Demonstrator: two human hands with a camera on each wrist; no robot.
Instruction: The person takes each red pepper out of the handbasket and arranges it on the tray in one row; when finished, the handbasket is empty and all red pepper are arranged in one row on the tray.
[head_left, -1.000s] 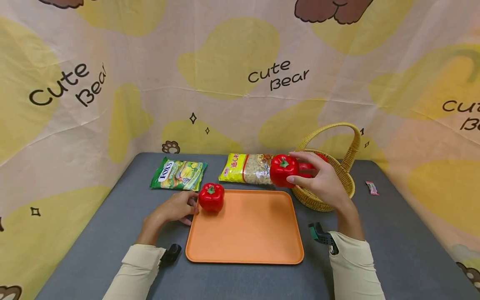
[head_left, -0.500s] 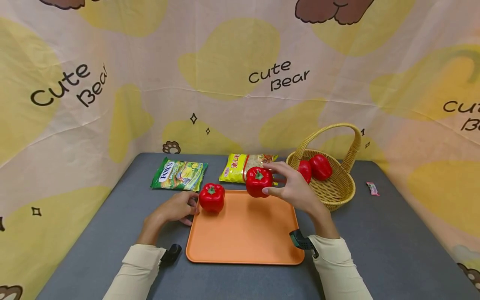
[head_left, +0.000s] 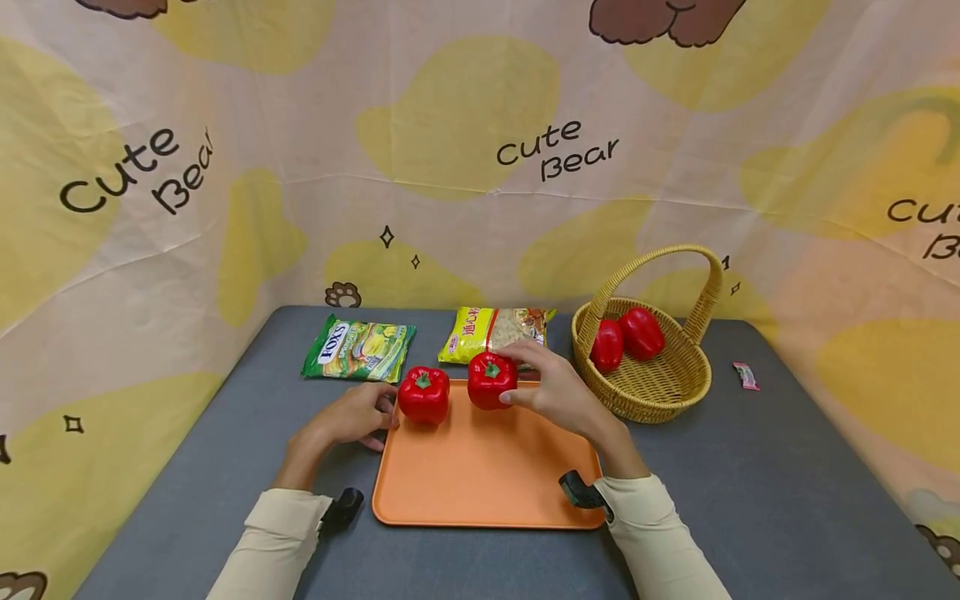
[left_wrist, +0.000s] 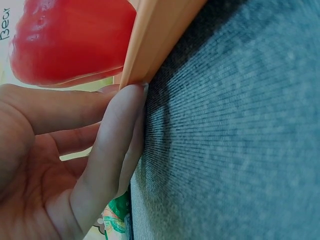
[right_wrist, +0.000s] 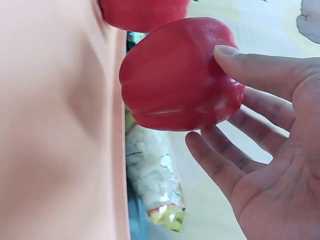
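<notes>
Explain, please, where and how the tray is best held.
Probably grip the tray by its side rims, coming from left and right: they are thin and raised, a pepper stands inside, and the left hand pinches the left side.

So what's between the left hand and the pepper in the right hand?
In the head view, another red pepper, on the orange tray, stands between the left hand and the held pepper.

A glossy red pepper [head_left: 489, 387], green stem up, is held near the orange tray [head_left: 487, 475]'s far edge; a second pepper [head_left: 423, 398] sits upright in its far left corner.
</notes>
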